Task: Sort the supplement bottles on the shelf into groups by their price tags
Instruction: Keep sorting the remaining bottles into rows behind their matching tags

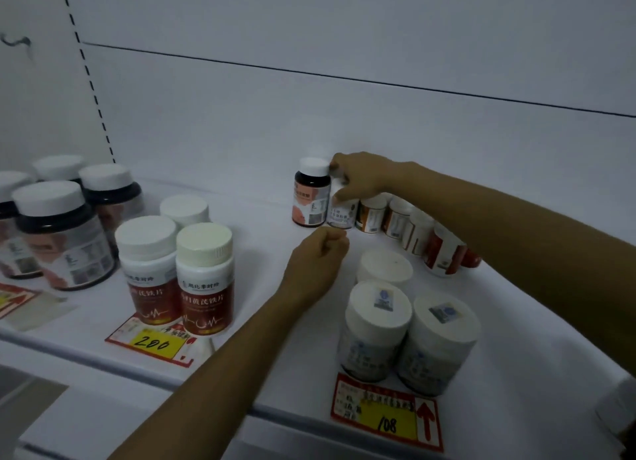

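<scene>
At the back of the white shelf [261, 218] my right hand [361, 179] grips the top of a small white bottle [340, 212], next to a dark bottle with a white cap [311, 193]. A row of orange-and-white bottles [399, 220] runs off to the right under my forearm. My left hand [318, 260] hovers just in front with fingers curled, holding nothing. White bottles with blue labels [407, 335] stand behind a price tag marked 108 [387, 413]. Red-labelled bottles [179, 273] stand behind a tag marked 200 [151, 342].
Several large dark bottles with white caps [62, 232] stand at the far left behind another price tag [13, 299]. The shelf's back wall rises right behind the bottles, and a slotted upright [91, 81] runs up at the left. The shelf's front edge crosses below.
</scene>
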The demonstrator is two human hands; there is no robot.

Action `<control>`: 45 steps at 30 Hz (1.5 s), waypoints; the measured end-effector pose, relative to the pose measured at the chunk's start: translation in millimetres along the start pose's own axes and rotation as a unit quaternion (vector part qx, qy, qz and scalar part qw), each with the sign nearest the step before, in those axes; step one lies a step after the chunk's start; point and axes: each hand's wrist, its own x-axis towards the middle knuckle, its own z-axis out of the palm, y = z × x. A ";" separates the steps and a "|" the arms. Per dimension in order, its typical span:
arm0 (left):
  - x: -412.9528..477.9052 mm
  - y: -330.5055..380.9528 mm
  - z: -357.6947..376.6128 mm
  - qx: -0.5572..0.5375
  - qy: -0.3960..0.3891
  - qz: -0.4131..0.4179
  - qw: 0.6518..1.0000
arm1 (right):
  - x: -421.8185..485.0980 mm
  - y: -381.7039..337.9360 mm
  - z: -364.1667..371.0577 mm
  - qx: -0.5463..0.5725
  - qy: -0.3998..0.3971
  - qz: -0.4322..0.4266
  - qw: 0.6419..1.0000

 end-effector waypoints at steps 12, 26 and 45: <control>-3.2 -1.0 -1.4 0.004 0.001 0.002 1.000 | 6.3 2.5 14.9 -0.049 0.021 0.008 0.999; -3.8 30.9 -15.0 -0.169 0.084 -0.004 0.982 | -58.3 8.5 -51.5 0.144 0.143 -0.034 0.979; -48.7 139.4 21.0 -0.396 -0.032 -0.020 0.917 | -172.2 69.0 -80.1 0.444 0.110 -0.113 0.882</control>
